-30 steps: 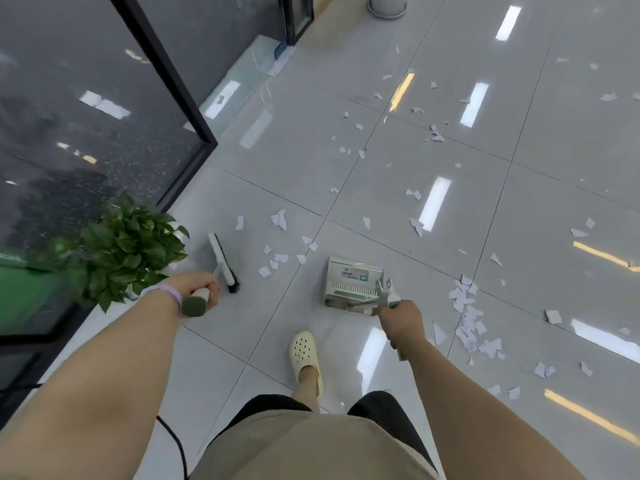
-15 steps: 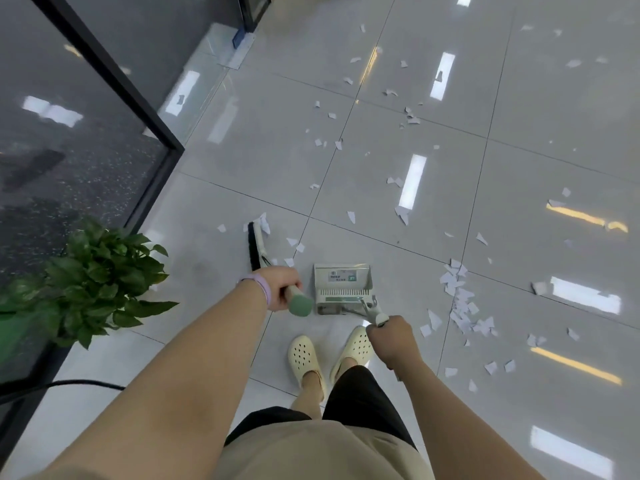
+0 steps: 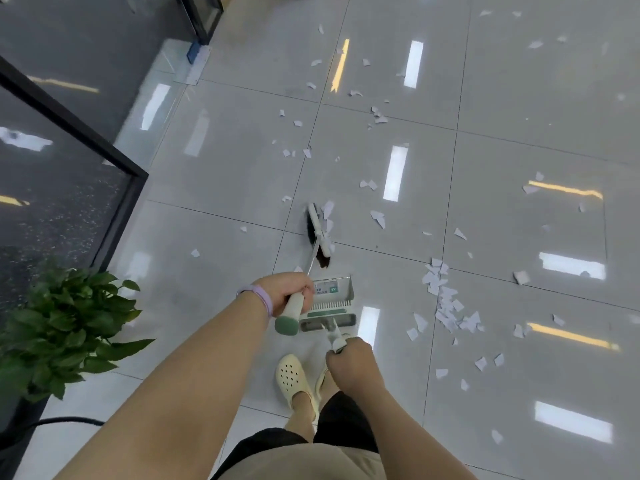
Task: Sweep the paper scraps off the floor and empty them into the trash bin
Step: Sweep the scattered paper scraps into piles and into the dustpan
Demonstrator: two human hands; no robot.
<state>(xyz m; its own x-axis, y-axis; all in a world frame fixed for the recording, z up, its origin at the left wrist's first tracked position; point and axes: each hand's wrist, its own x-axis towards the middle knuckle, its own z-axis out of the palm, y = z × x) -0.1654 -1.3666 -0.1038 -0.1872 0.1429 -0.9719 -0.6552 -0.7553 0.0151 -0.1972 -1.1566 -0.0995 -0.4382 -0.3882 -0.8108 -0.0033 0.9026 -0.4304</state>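
**Broom and dustpan held over a scrap-strewn floor**

Left hand (image 3: 282, 289), fingers curled round the pale grip of the broom (image 3: 317, 233), a green cap showing below the fist. Thin shaft running forward and slightly right from that hand to the broom head, dark bristles down on the grey tiled floor (image 3: 225, 174), just ahead of the dustpan (image 3: 330, 299). A few paper scraps (image 3: 446, 299) touching the broom head on its right side.

Right hand (image 3: 351, 362), closed round the handle of the dustpan, knuckles up. Pan mouth facing forward, comb teeth visible across its middle, a label on its back wall. Pan lying between the two hands, partly hidden at its left edge by the left hand and the broom grip.

Thickest band of scraps to the right of the dustpan and ahead of the right hand, well apart from the broom head. More scraps scattered loosely across the tiles farther forward and to the far right, a couple lying alone to the left of the broom.

Lilac band (image 3: 259, 299) on the left wrist. Cream clogs (image 3: 294, 379) just below the dustpan. Green leafy plant (image 3: 65, 327) at the left edge, beside a dark-framed glass wall (image 3: 69, 123).
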